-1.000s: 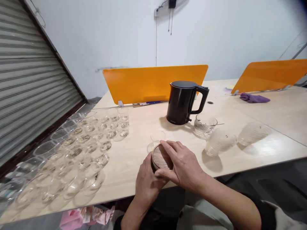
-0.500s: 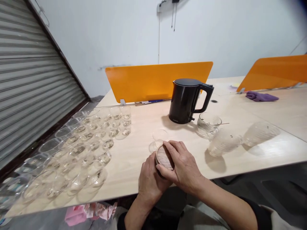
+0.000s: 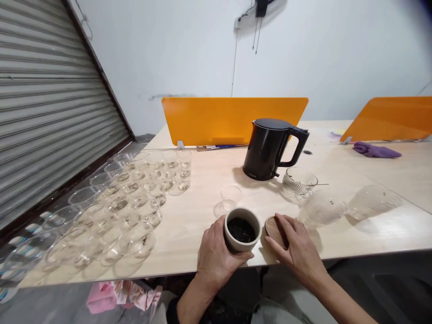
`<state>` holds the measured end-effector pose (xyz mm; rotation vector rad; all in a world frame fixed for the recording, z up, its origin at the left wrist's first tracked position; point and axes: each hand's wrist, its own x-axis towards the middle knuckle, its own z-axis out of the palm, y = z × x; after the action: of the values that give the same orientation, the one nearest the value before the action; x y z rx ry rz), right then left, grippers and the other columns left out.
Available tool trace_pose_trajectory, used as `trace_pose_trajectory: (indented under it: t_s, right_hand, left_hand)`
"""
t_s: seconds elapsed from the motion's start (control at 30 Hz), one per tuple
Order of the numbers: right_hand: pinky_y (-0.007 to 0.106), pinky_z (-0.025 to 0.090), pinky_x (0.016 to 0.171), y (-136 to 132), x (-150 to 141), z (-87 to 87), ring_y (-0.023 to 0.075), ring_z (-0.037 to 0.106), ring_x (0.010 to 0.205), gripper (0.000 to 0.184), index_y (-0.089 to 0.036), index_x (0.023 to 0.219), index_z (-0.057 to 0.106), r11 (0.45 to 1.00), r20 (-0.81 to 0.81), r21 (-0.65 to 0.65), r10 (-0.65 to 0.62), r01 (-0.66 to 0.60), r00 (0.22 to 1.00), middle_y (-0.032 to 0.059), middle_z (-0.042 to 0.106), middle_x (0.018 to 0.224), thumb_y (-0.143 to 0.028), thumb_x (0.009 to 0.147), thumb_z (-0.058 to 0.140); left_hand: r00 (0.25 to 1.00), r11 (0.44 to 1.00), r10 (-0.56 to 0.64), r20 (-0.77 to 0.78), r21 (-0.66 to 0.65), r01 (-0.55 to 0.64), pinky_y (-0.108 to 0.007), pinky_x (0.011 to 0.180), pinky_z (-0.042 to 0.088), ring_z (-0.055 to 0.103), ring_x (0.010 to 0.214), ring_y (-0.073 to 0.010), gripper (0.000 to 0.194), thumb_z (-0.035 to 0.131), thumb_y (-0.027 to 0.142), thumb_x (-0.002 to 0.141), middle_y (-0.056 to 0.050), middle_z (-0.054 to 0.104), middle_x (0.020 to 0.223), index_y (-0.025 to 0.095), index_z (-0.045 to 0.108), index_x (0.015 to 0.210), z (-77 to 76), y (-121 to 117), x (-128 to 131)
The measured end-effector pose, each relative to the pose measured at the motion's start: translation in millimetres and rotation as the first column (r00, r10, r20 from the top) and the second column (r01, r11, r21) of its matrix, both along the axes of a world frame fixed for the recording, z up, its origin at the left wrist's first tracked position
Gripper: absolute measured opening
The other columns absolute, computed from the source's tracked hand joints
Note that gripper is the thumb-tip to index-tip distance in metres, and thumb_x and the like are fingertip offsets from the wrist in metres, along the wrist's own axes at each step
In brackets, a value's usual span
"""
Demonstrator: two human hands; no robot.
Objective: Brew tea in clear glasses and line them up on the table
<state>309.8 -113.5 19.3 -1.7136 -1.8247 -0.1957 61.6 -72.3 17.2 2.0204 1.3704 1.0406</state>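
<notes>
My left hand [image 3: 216,249] is wrapped round a pale round jar [image 3: 235,243] at the table's front edge. The jar's mouth is uncovered and shows dark loose contents, which look like tea leaves [image 3: 240,230]. To its right, my right hand [image 3: 297,245] grips a round wooden lid [image 3: 275,230], held apart from the jar just over the tabletop. Just behind the jar stands a small clear cup [image 3: 231,195].
Many clear plastic cups [image 3: 131,216] with a little dark matter in them crowd the table's left side. A black electric kettle [image 3: 266,150] stands behind, near an orange divider [image 3: 205,119]. Right of it are a ribbed glass bowl [image 3: 300,182], tipped ribbed glasses [image 3: 320,209] and a purple cloth [image 3: 376,150].
My right hand has lifted the wooden lid off the jar and carried it to the right. The jar's mouth now shows, with my left hand still round it. The view has shifted slightly.
</notes>
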Motion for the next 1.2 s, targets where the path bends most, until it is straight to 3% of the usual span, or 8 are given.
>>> trace_pose_trajectory:
  t_s: [0.13,0.27,0.4,0.57,0.7,0.83,0.93,1.2]
  right_hand:
    - [0.060,0.053,0.101,4,6,-19.5,0.0386,0.059,0.123,0.066,-0.023,0.148,0.051,1.000,0.052,-0.017,0.001,0.000,0.999,0.0161,0.061,0.134,-0.050,0.091,0.068]
    - [0.063,0.050,0.106,-10,1,-8.0,0.0417,0.052,0.135,0.073,-0.026,0.155,0.040,0.998,0.051,0.046,0.028,-0.030,0.998,0.0182,0.052,0.150,-0.050,0.092,0.067]
    - [0.057,0.054,0.101,-42,5,35.1,0.0365,0.062,0.123,0.058,-0.034,0.152,0.046,0.986,-0.029,0.166,-0.014,0.019,0.999,0.0123,0.061,0.137,-0.040,0.097,0.062]
    - [0.045,0.055,0.080,-39,52,102.3,0.0298,0.070,0.086,0.040,-0.029,0.132,0.064,0.850,-0.155,0.353,-0.359,0.391,0.920,0.0081,0.072,0.101,-0.047,0.096,0.062]
    - [0.045,0.050,0.079,4,103,126.7,0.0318,0.069,0.087,0.047,-0.026,0.124,0.067,0.886,-0.109,0.085,-0.447,0.456,0.888,0.0099,0.075,0.092,-0.061,0.097,0.051]
    - [0.040,0.048,0.070,47,139,126.3,0.0322,0.070,0.085,0.063,-0.019,0.112,0.074,0.854,-0.073,-0.235,-0.491,0.463,0.868,0.0110,0.076,0.087,-0.074,0.086,0.057]
    - [0.037,0.049,0.065,68,154,123.3,0.0289,0.071,0.079,0.065,-0.017,0.105,0.078,0.854,-0.140,-0.389,-0.425,0.345,0.895,0.0115,0.077,0.083,-0.076,0.080,0.063]
    - [0.032,0.044,0.056,89,162,128.6,0.0171,0.060,0.057,0.044,-0.014,0.084,0.080,0.846,-0.279,-0.498,-0.365,0.191,0.888,0.0081,0.072,0.067,-0.057,0.077,0.074]
  left_hand:
    - [1.000,1.000,-0.009,-0.004,-0.015,0.009,-0.051,0.104,0.050,0.063,0.121,-0.0360,0.093,0.094,0.040,0.057,-0.010,0.067,0.131,0.025,0.048,0.138,1.0,0,0]
    - [1.000,1.000,-0.002,-0.010,-0.030,0.001,-0.050,0.104,0.049,0.063,0.122,-0.0353,0.094,0.093,0.038,0.058,-0.010,0.066,0.132,0.025,0.047,0.139,-3.6,-1,0]
    - [1.000,1.000,0.023,-0.016,-0.006,-0.023,-0.048,0.102,0.051,0.064,0.120,-0.0353,0.094,0.093,0.036,0.058,-0.010,0.067,0.132,0.025,0.048,0.140,-11.2,0,1]
    - [0.999,1.000,0.026,-0.027,0.005,-0.025,-0.048,0.102,0.051,0.065,0.118,-0.0359,0.094,0.092,0.037,0.059,-0.011,0.068,0.132,0.023,0.048,0.141,-14.3,0,1]
    - [0.999,1.000,0.022,-0.035,-0.004,-0.023,-0.048,0.101,0.051,0.065,0.119,-0.0350,0.093,0.090,0.035,0.061,-0.011,0.067,0.133,0.023,0.047,0.143,-12.9,-1,0]
    - [0.999,0.999,0.033,-0.037,0.003,-0.033,-0.049,0.101,0.052,0.065,0.120,-0.0357,0.092,0.089,0.035,0.062,-0.010,0.068,0.132,0.024,0.047,0.143,-14.1,-1,-1]
    - [0.999,1.000,0.028,-0.039,0.007,-0.028,-0.050,0.102,0.052,0.064,0.120,-0.0363,0.093,0.089,0.035,0.061,-0.011,0.067,0.133,0.025,0.047,0.143,-16.5,0,-1]
    - [0.998,0.999,0.027,-0.063,0.025,-0.026,-0.050,0.101,0.052,0.065,0.120,-0.0369,0.093,0.089,0.040,0.063,-0.011,0.068,0.132,0.024,0.047,0.144,-20.1,0,-3]
